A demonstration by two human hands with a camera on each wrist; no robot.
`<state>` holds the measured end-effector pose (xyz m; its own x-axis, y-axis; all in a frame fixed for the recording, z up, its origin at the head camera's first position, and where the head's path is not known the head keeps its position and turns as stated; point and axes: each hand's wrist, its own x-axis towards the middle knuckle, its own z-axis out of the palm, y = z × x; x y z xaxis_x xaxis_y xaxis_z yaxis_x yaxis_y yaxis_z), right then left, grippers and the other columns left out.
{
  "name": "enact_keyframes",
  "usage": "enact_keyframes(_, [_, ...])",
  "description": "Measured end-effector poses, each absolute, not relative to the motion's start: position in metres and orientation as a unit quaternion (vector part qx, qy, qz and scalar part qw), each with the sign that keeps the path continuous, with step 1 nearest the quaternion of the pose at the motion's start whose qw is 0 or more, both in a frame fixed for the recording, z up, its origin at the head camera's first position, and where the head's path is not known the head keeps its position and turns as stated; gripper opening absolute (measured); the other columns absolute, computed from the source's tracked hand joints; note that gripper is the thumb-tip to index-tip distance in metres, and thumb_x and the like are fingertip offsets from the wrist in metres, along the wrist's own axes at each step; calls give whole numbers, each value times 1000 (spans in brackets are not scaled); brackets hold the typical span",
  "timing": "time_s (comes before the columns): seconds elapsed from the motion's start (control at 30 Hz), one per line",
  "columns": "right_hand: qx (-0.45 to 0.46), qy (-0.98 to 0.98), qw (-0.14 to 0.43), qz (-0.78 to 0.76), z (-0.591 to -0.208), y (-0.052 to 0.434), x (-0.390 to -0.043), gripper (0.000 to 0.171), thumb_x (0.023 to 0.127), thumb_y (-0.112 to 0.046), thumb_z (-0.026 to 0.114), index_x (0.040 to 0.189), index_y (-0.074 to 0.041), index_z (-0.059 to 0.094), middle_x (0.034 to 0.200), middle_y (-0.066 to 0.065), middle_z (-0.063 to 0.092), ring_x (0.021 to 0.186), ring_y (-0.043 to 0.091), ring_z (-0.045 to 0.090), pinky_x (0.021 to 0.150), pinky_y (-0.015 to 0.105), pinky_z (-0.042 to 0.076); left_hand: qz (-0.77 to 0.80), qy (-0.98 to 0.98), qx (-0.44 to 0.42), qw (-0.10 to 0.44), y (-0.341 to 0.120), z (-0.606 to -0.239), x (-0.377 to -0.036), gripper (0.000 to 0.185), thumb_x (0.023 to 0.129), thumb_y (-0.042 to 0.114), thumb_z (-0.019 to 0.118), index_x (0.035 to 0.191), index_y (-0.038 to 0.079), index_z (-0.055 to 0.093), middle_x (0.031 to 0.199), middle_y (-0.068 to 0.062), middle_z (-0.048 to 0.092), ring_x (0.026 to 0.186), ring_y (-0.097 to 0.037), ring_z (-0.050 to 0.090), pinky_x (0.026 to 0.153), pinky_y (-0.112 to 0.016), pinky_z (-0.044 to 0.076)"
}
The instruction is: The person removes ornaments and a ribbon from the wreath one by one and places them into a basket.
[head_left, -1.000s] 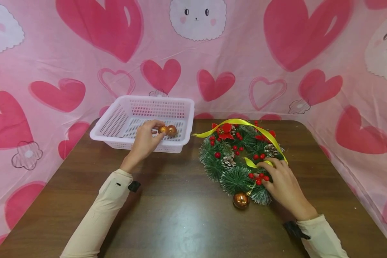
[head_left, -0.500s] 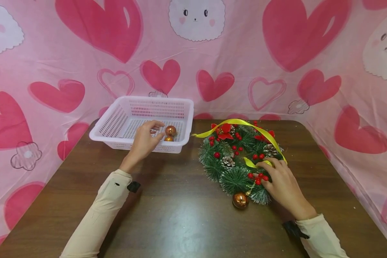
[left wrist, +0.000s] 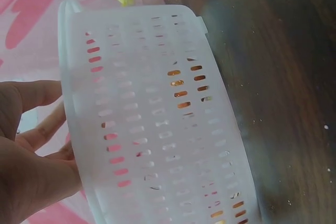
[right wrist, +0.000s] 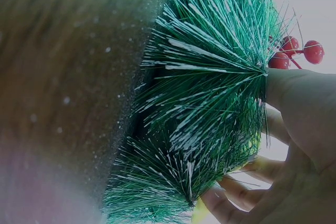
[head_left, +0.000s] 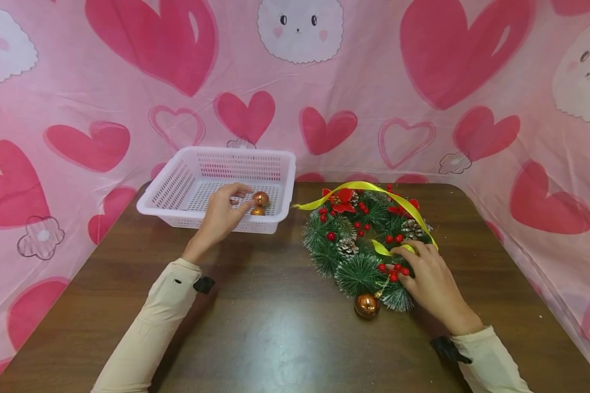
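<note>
My left hand (head_left: 223, 210) reaches over the near rim of a white plastic basket (head_left: 152, 204), its fingers loosely bent. Two shiny copper-coloured ball ornaments (head_left: 260, 198) lie in the basket, just right of my thumb. In the left wrist view, the basket wall (left wrist: 152, 108) hides the fingertips. My right hand (head_left: 432, 278) grips the near right side of a green wreath (head_left: 356, 275), which has red berries, pinecones and red flowers. A yellow ribbon (head_left: 364, 185) arches over the wreath and passes under my right fingers. Another copper ball (head_left: 367, 305) hangs at the wreath's front edge.
The brown wooden table (head_left: 265, 338) carries everything. Behind it hangs a pink cloth (head_left: 364, 65) printed with hearts, close to the basket's far side. The wreath lies to the right of the basket, with a gap between them.
The copper ball by my left fingers has come away from them, and the two balls in the basket now lie one before the other. My right hand and the wreath have stayed put.
</note>
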<state>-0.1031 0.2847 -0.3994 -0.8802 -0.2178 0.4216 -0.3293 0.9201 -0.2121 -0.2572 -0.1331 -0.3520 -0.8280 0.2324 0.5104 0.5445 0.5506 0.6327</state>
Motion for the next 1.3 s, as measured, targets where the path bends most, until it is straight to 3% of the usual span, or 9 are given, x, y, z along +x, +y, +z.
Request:
enact_keyframes(0.3, [145,-959,200,140,-399,284,-103,45,71,-2,84,113,-9,69,124,23,57,103,43,51,83,61,44,-431,-860,-226,158,-122,-342,-244,21,88,10,74,108,4,71,111,-14,68,105,-31,62,85,-49,53])
enact_keyframes(0.6, [144,-959,201,141,-399,283,-104,45,71,-2,83,113,-9,69,123,23,57,102,43,51,83,61,44,-422,-837,-294,187,-103,-334,-226,21,84,2,76,104,2,71,93,-11,66,89,-22,60,77,-45,55])
enact_keyframes(0.93, [143,-959,199,143,-399,283,-103,44,71,-1,83,112,-9,69,123,23,57,103,43,51,83,62,44,-414,-820,-366,149,-80,-332,-203,22,86,4,74,108,3,70,108,-9,68,97,-28,63,78,-40,56])
enact_keyframes(1.17, [144,-959,198,146,-399,284,-102,45,71,-1,83,113,-9,69,124,23,57,104,43,51,83,62,44,-406,-821,-380,133,-69,-334,-195,24,86,6,76,109,5,70,107,-6,68,93,-17,61,75,-32,54])
enact_keyframes(1.3, [145,-959,198,145,-398,284,-102,45,71,-1,83,113,-9,69,124,23,57,104,43,51,83,62,44,-403,-820,-388,118,-64,-336,-191,23,87,6,76,109,5,69,108,-6,68,94,-16,61,78,-35,54])
